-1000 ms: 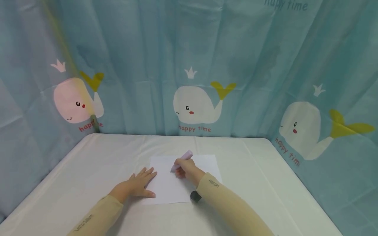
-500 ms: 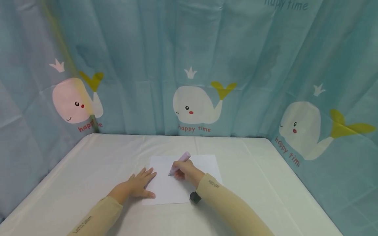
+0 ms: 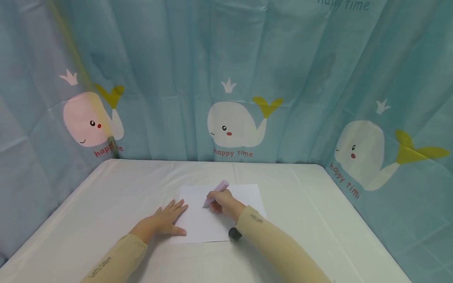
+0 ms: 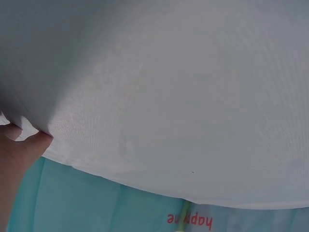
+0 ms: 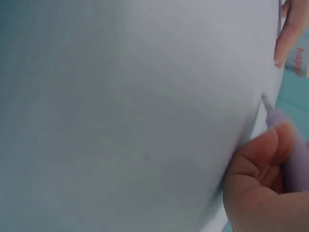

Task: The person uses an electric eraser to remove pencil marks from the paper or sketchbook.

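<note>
A sheet of white paper (image 3: 196, 230) lies on the table. My right hand (image 3: 223, 202) pinches a thick light-purple marker (image 3: 221, 186) over the middle of the sheet. The marker leans to the right, and its thin grey tip is right at the paper. In the right wrist view, thumb and fingers curl round the purple barrel (image 5: 297, 159). My left hand (image 3: 166, 220) rests flat on the paper's left side, fingers spread. Only some of its fingers (image 4: 36, 142) show at the edge of the left wrist view. No mark is discernible on the sheet.
A small dark round object (image 3: 234, 234) sits by the right cuff at the paper's near edge. White cloth covers the table (image 3: 106, 204). A blue-green curtain (image 3: 162, 129) with printed whales stands behind it and along both sides.
My right hand has moved the marker tip slightly toward me, then a little back away. My left hand has stayed in place on the paper.
</note>
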Demonstrator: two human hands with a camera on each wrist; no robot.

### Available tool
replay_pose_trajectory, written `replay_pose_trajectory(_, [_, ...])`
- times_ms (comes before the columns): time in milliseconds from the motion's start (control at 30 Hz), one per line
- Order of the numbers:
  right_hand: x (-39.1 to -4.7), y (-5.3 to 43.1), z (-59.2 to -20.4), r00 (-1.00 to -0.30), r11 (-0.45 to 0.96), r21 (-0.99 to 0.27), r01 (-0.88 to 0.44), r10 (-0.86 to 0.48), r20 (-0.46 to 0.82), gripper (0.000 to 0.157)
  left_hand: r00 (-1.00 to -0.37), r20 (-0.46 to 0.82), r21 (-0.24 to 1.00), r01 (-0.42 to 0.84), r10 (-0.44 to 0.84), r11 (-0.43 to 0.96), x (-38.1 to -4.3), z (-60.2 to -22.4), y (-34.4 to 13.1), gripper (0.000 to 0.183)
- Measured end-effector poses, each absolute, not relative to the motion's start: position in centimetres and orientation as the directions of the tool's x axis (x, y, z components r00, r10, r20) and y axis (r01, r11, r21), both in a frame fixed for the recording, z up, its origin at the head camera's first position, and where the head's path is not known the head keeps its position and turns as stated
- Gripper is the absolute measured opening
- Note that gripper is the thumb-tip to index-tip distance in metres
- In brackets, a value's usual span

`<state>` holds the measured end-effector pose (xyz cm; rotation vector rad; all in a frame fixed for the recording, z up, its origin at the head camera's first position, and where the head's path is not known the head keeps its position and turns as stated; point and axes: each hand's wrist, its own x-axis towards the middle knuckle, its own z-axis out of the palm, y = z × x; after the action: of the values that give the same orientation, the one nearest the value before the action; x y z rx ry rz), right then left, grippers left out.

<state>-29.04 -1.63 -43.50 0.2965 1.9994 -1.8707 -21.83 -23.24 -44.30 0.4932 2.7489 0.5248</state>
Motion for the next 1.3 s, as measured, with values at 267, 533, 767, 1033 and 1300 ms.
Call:
replay_pose_trajectory(267, [-28.96, -1.67, -43.65, -0.917, 0.041, -0.924, 0.381, -0.110, -0.383, 0.018, -0.896, -0.219, 0.413, 0.273, 0.386, 0.869, -21.72, -43.90, -23.11, 0.097])
replay_pose_trajectory(533, [-28.94, -2.17, -43.83, -0.924, 0.042, -0.928, 0.370, -0.088, -0.372, 0.018, -0.892, -0.218, 0.415, 0.282, 0.395, 0.865, -21.49, -43.54, -22.99, 0.096])
replay_pose_trajectory(767, [-28.96, -2.39, -44.03, -0.918, 0.072, -0.922, 0.379, -0.094, -0.385, 0.024, -0.893, -0.217, 0.402, 0.285, 0.394, 0.870, -21.48, -43.84, -23.09, 0.095])
replay_pose_trajectory(1033, [-29.11, -2.37, -44.09, -0.921, 0.090, -0.924, 0.373, -0.087, -0.380, 0.021, -0.897, -0.207, 0.399, 0.286, 0.390, 0.871, -21.77, -44.44, -23.30, 0.096])
replay_pose_trajectory(1300, [-29.03, -2.28, -43.99, -0.912, 0.096, -0.918, 0.384, -0.116, -0.394, 0.017, -0.895, -0.212, 0.397, 0.288, 0.392, 0.871, -21.74, -44.32, -23.26, 0.096])
